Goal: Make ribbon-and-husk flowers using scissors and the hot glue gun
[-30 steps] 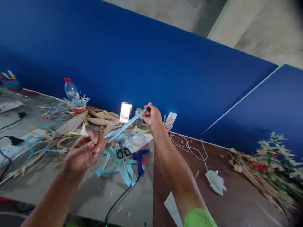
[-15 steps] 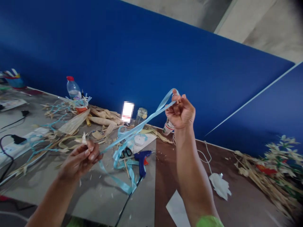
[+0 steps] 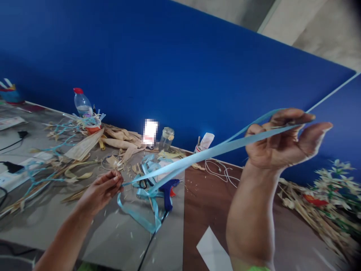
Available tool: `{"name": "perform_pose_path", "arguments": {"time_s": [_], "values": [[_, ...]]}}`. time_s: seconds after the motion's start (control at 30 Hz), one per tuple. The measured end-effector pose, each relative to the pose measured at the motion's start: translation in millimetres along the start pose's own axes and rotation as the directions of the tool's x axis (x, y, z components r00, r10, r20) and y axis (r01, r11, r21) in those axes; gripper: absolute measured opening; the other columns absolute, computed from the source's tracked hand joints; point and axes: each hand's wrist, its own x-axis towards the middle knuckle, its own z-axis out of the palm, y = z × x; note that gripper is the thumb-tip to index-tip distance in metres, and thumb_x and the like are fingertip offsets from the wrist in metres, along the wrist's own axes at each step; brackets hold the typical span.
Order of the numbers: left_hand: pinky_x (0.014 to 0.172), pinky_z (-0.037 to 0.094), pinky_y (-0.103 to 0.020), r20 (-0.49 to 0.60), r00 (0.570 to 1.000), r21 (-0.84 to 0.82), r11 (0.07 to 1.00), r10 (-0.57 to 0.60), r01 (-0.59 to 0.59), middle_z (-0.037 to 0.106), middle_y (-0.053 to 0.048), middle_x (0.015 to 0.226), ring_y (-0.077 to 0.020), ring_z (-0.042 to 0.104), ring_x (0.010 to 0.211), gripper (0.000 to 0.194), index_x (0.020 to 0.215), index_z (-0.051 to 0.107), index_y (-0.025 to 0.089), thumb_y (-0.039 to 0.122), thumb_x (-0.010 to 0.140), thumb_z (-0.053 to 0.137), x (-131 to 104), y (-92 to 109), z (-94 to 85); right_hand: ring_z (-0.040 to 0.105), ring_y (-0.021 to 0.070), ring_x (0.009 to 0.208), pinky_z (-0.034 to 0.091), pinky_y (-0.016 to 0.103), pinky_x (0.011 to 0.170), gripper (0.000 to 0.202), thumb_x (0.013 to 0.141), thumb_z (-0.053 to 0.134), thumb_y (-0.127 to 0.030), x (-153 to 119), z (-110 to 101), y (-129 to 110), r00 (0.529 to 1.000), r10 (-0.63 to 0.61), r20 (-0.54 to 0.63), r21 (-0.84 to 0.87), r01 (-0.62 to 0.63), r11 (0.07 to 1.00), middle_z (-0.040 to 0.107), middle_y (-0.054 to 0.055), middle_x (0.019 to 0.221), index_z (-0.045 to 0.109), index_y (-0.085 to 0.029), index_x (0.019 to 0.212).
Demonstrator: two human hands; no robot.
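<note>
A light blue ribbon point(image 3: 197, 155) stretches between my two hands above the table, slanting up to the right. At its lower end, my left hand point(image 3: 108, 184) pinches it with the fingertips. My right hand point(image 3: 282, 141), raised high in front of the blue partition, has the ribbon looped round its fingers, with thumb and forefinger a little apart. More ribbon trails in loose loops over the table under the stretched part. There a blue glue gun point(image 3: 168, 194) lies beside black-handled scissors point(image 3: 145, 183), which the ribbon partly covers.
Dried husks point(image 3: 121, 137) and blue-wrapped twigs point(image 3: 53, 148) lie at the left, near a bottle point(image 3: 83, 104) and a power strip point(image 3: 34, 165). A glass jar point(image 3: 167, 139) stands by the partition point(image 3: 158, 64). White paper point(image 3: 214, 250) is in front; white flowers point(image 3: 337, 180) lie right.
My right hand has moved far to the right and closer, drawing the ribbon out longer between the hands. My left hand stays in nearly the same place, still pinching.
</note>
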Motion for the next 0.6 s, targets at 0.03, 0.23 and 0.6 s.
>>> {"name": "perform_pose_path", "arguments": {"time_s": [0.03,0.23,0.6], "values": [[0.056,0.049,-0.020,0.000,1.000,0.026,1.000,-0.002,0.002,0.055,0.003,0.061,-0.0018,0.039,0.040,0.016,0.075,0.062,0.016,0.024,0.068,0.076,1.6,-2.0,-0.1,0.032,0.0057,0.030,0.036,0.029,0.041,0.034,0.087,0.044,-0.040,-3.1,-1.8,-1.2,0.997,-0.002,0.080,-0.078,0.008,0.997,0.068,0.000,0.069,0.062,-0.028,0.061],[0.043,0.033,-0.016,-0.110,0.992,0.252,0.967,0.064,-0.034,0.059,0.000,0.063,-0.0069,0.046,0.051,0.026,0.075,0.062,0.016,0.034,0.064,0.077,7.1,-6.0,9.7,0.047,0.0055,0.042,0.036,0.023,0.045,0.026,0.080,0.060,-0.046,-24.5,-4.5,33.2,0.810,0.344,0.475,-0.612,0.023,0.791,0.063,-0.002,0.061,0.071,-0.024,0.074],[0.043,0.032,-0.016,-0.478,0.768,0.316,0.900,0.425,-0.301,0.057,0.005,0.061,-0.0059,0.045,0.050,0.020,0.077,0.060,0.016,0.027,0.065,0.071,5.6,-1.1,20.7,0.061,0.0181,0.088,0.043,0.028,0.075,0.033,0.086,0.057,-0.032,-57.6,-13.7,102.5,0.257,0.963,0.084,-0.895,0.444,-0.041,0.069,0.008,0.104,0.063,-0.017,0.115]]}}
